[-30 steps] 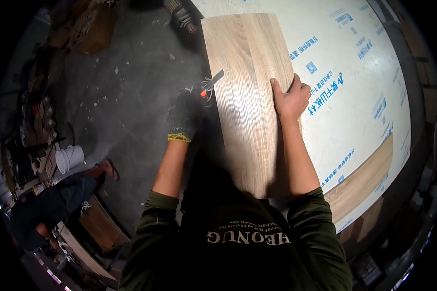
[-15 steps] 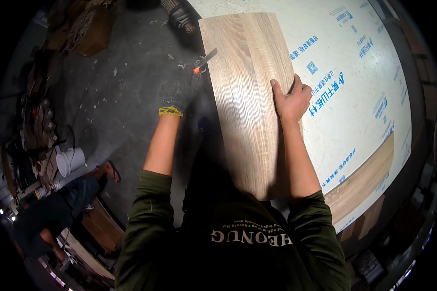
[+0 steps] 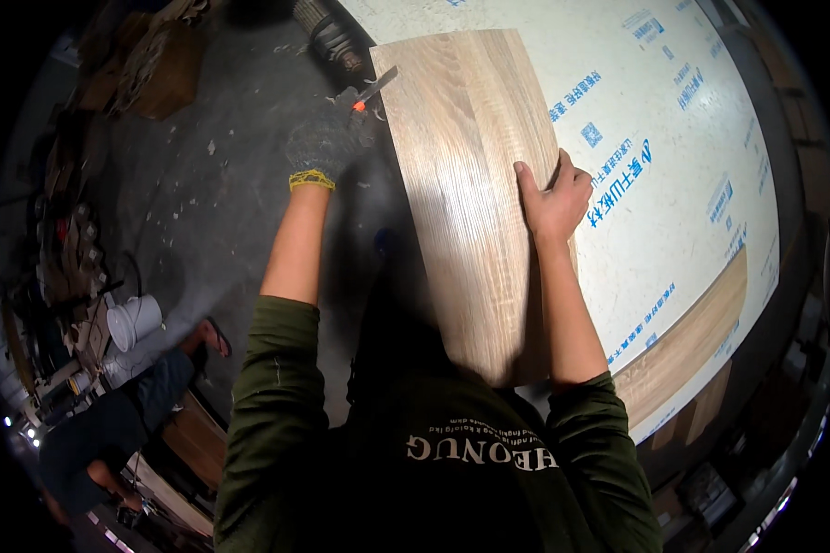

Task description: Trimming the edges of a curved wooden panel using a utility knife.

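A long wood-grain board (image 3: 470, 175) lies lengthwise in front of me, its near end close to my body. My left hand (image 3: 321, 143), in a dark knit glove with a yellow cuff, is closed around a flat-bladed tool with an orange part (image 3: 375, 89). The blade meets the board's left edge near its far corner; I cannot make out whether it is a knife or a file. My bare right hand (image 3: 555, 198) grips the board's right edge, thumb on the top face and fingers over the side.
Beneath the board is a white sheet-covered panel (image 3: 682, 175) with blue print. Another wood-grain strip (image 3: 687, 341) lies on its right part. A ribbed cylindrical object (image 3: 323, 32) sits at the far left edge. On the left are a white bucket (image 3: 134, 323) and a bending person (image 3: 111, 424).
My left hand has moved away from me and slightly left with the tool, up along the board's left edge. The right hand keeps its grip, and the board has barely shifted.
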